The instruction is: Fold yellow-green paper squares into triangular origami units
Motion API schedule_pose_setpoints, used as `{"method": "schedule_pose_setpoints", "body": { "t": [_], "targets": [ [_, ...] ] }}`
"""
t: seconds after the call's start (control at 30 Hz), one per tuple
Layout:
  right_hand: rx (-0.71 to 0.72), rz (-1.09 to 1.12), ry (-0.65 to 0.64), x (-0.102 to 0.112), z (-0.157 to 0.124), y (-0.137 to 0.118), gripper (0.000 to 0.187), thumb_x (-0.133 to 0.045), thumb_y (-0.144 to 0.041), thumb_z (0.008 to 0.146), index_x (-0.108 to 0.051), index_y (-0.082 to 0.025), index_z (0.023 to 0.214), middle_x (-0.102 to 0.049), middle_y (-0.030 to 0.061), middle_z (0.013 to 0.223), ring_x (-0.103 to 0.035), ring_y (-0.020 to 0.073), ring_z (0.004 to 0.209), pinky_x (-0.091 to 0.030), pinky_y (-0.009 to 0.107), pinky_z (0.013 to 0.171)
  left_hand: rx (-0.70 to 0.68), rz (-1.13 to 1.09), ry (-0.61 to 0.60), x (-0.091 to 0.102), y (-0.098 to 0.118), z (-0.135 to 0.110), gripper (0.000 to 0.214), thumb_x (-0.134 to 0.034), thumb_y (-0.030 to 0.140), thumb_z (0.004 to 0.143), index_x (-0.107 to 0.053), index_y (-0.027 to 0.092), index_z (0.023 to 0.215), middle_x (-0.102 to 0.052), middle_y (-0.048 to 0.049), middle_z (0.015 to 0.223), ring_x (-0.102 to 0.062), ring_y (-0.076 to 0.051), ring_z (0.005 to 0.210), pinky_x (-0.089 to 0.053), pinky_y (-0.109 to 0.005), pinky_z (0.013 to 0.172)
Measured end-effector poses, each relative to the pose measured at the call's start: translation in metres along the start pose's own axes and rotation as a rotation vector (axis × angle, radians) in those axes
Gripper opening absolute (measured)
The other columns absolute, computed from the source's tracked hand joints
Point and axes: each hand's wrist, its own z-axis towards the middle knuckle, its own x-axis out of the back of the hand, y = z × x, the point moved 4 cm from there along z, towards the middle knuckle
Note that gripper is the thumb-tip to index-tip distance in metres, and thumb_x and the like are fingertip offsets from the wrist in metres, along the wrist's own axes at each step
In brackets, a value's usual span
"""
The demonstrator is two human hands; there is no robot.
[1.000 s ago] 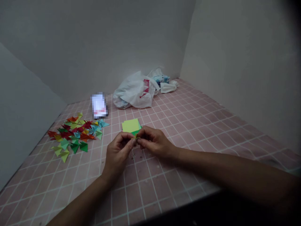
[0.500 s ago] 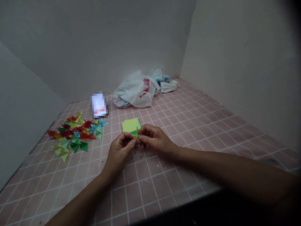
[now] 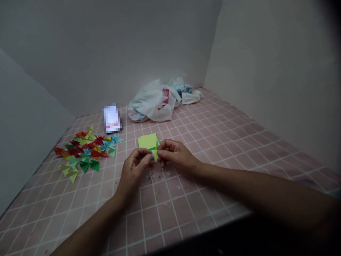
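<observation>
A small yellow folded paper piece (image 3: 155,155) is held up between my two hands, its lower point hanging down. My left hand (image 3: 136,164) pinches its left edge with thumb and index finger. From the other side my right hand (image 3: 176,156) grips it, the fingertips curled and partly hidden behind the thumb. Just beyond the hands lies a stack of square paper sheets (image 3: 147,141), yellow on top with green showing below. The piece overlaps the near edge of that stack in view.
Many folded paper shapes (image 3: 80,153) in red, green, yellow, orange and blue are heaped at the left. A phone (image 3: 112,119) with a lit, blurred screen stands behind them. White plastic bags (image 3: 151,101) lie by the wall. Pink checked cloth (image 3: 207,142) covers the table.
The yellow folded paper has turned in my fingers, so a broader triangular face with a downward point now shows. Both hands have shifted only slightly.
</observation>
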Motion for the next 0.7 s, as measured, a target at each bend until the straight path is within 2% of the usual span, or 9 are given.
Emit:
{"method": "schedule_pose_setpoints", "body": {
  "t": [0.17, 0.43, 0.7],
  "targets": [
    [0.089, -0.165, -0.040, -0.006, -0.003, -0.005, 0.014, -0.066, -0.022, 0.080, -0.054, -0.017, 0.073, -0.057, -0.0039, 0.060, -0.051, 0.0073, 0.051, -0.039, 0.021, 0.049, -0.092, 0.123, 0.008, -0.001, 0.007, -0.001, 0.018, -0.068, 0.034, 0.081, -0.062, 0.017, 0.081, -0.061, 0.0019, 0.071, -0.057, -0.012, 0.066, -0.046, -0.025, 0.065],
    [0.129, -0.171, -0.118, -0.006, -0.004, -0.003, 0.012, -0.060, -0.026, 0.087, -0.057, -0.016, 0.082, -0.059, -0.0007, 0.069, -0.055, 0.0092, 0.057, -0.046, 0.025, 0.056, -0.205, 0.284, 0.097, 0.002, 0.008, -0.005, 0.012, -0.066, 0.029, 0.083, -0.062, 0.018, 0.082, -0.064, -0.0004, 0.074, -0.062, -0.015, 0.067, -0.048, -0.027, 0.064],
    [0.224, -0.331, -0.103, -0.006, -0.007, -0.007, 0.011, -0.056, -0.024, 0.090, -0.058, -0.016, 0.083, -0.057, -0.0021, 0.070, -0.055, 0.0082, 0.057, -0.044, 0.023, 0.054, -0.539, 0.609, 0.104, 0.003, 0.017, -0.010, 0.004, -0.063, 0.019, 0.089, -0.067, 0.018, 0.087, -0.069, -0.0005, 0.078, -0.066, -0.014, 0.070, -0.049, -0.026, 0.067]
  ]
}}
